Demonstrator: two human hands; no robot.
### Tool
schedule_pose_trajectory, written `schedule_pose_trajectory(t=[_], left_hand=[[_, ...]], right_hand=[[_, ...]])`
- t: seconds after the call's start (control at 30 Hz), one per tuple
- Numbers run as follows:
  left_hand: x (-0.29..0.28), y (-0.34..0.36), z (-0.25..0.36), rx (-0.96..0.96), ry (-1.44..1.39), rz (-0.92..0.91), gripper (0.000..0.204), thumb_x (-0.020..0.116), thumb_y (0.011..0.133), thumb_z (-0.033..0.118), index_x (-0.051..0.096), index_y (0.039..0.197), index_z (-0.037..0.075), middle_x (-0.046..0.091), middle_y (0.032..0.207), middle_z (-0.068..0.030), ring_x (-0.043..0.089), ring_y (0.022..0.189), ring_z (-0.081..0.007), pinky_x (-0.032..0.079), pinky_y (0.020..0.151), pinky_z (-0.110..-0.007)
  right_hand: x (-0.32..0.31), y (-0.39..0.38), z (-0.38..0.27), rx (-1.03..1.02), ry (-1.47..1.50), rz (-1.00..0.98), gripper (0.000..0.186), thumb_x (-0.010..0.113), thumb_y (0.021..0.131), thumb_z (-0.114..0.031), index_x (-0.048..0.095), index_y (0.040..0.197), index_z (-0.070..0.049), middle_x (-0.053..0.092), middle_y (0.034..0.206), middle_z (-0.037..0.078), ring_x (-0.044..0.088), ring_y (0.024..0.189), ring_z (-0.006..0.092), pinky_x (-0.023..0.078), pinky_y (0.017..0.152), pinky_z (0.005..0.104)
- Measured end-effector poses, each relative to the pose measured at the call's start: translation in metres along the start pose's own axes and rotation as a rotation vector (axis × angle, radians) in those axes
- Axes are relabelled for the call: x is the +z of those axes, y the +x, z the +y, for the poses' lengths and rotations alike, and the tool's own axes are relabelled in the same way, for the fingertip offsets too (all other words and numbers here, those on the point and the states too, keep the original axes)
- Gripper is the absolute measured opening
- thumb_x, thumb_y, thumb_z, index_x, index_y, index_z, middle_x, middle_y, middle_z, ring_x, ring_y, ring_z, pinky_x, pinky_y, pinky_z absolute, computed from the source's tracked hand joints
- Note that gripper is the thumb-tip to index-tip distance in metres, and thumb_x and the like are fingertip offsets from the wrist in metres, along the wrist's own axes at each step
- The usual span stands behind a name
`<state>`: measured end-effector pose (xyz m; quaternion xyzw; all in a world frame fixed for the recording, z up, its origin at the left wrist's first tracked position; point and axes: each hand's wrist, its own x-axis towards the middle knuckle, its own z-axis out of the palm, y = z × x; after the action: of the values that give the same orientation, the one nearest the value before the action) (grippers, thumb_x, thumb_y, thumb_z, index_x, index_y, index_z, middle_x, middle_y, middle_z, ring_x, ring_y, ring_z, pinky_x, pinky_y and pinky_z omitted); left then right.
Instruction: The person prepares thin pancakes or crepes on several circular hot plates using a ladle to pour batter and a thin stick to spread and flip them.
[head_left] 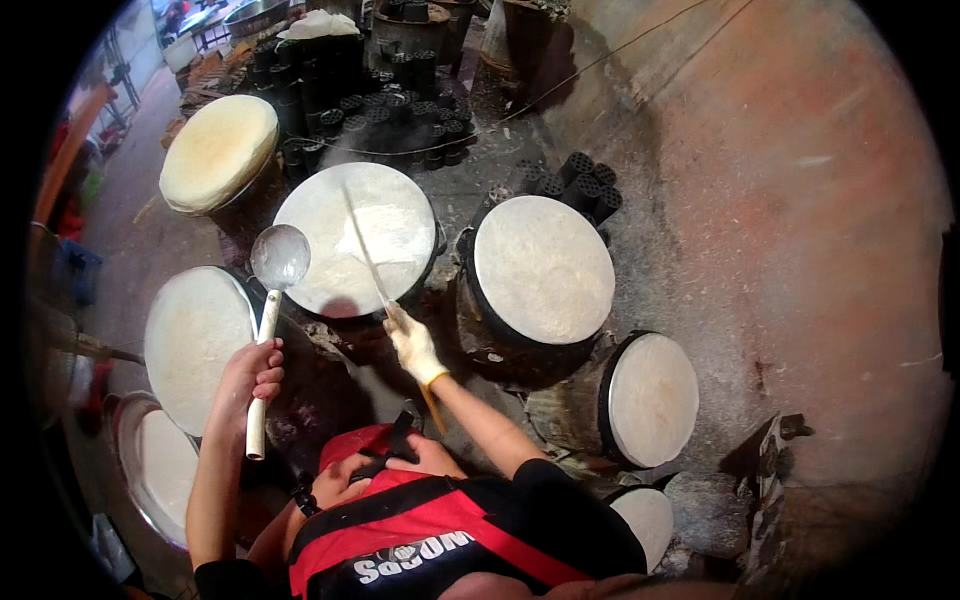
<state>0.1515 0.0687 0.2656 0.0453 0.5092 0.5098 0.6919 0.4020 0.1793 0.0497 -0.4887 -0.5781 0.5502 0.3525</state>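
Note:
My left hand (255,375) is closed round the pale handle of a ladle (281,258). Its round metal bowl points away from me, above the gap between two round discs. In a pale work glove, my right hand (412,345) grips a long thin stick (366,250). The stick slants over the middle disc (310,195), whose top is coated white with a brighter wet-looking patch. Another pair of hands (380,470), one with a dark wristband, meets at a black strap or clip on the red and black apron (400,520) below. Whose hands they are, I cannot tell.
Several other white-topped discs stand on drum-like stoves, such as the right one (545,270) and the left one (198,350). Black honeycomb coal briquettes (400,110) are stacked behind. A stained wall (780,200) rises on the right. A thin line (560,85) crosses the back.

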Motion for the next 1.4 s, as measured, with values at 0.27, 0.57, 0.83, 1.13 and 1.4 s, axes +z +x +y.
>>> schedule_pose_trajectory(t=[0.27, 0.57, 0.83, 1.13, 1.4], left_hand=[[-0.019, -0.012, -0.009, -0.014, -0.096, 0.000, 0.014, 0.050, 0.091, 0.011, 0.046, 0.100, 0.001, 0.041, 0.069, -0.0008, 0.031, 0.046, -0.0025, 0.023, 0.033, -0.014], [-0.025, 0.006, -0.021, -0.113, -0.080, -0.019, 0.013, 0.049, 0.091, 0.012, 0.047, 0.098, 0.001, 0.041, 0.069, 0.0001, 0.032, 0.047, -0.0031, 0.025, 0.035, -0.015], [-0.032, 0.125, -0.015, 0.063, 0.402, 0.071, 0.013, 0.050, 0.090, 0.015, 0.045, 0.084, 0.004, 0.039, 0.062, 0.0016, 0.034, 0.045, -0.0061, 0.030, 0.036, -0.020], [-0.020, 0.230, -0.073, -0.138, -0.044, 0.070, 0.008, 0.044, 0.085, 0.003, 0.040, 0.079, 0.003, 0.042, 0.062, -0.0041, 0.041, 0.043, -0.0106, 0.035, 0.035, -0.023], [0.022, 0.083, 0.022, -0.310, -0.388, -0.206, 0.011, 0.043, 0.094, 0.009, 0.042, 0.099, -0.001, 0.036, 0.064, 0.0008, 0.030, 0.042, -0.0020, 0.025, 0.028, -0.014]], right_hand=[[0.005, -0.015, 0.031, -0.150, -0.126, 0.076, 0.040, 0.056, 0.088, -0.013, 0.051, 0.126, -0.003, 0.060, 0.112, 0.005, 0.055, 0.098, 0.0115, 0.044, 0.083, 0.0250], [-0.058, 0.068, 0.013, -0.166, -0.192, -0.001, 0.044, 0.061, 0.087, -0.025, 0.053, 0.124, -0.001, 0.063, 0.093, 0.003, 0.052, 0.073, 0.0072, 0.044, 0.067, 0.0207], [-0.069, -0.055, 0.008, 0.017, -0.077, 0.141, 0.042, 0.056, 0.090, -0.021, 0.049, 0.127, -0.002, 0.055, 0.125, 0.013, 0.052, 0.113, 0.0154, 0.038, 0.095, 0.0268], [0.039, -0.038, 0.035, 0.186, 0.369, -0.072, 0.039, 0.055, 0.091, -0.025, 0.053, 0.126, -0.007, 0.061, 0.090, -0.002, 0.049, 0.060, 0.0041, 0.038, 0.046, 0.0199], [-0.043, 0.009, -0.012, -0.047, 0.198, 0.223, 0.036, 0.056, 0.090, -0.021, 0.055, 0.122, -0.006, 0.065, 0.099, 0.006, 0.059, 0.071, 0.0130, 0.048, 0.061, 0.0244]])
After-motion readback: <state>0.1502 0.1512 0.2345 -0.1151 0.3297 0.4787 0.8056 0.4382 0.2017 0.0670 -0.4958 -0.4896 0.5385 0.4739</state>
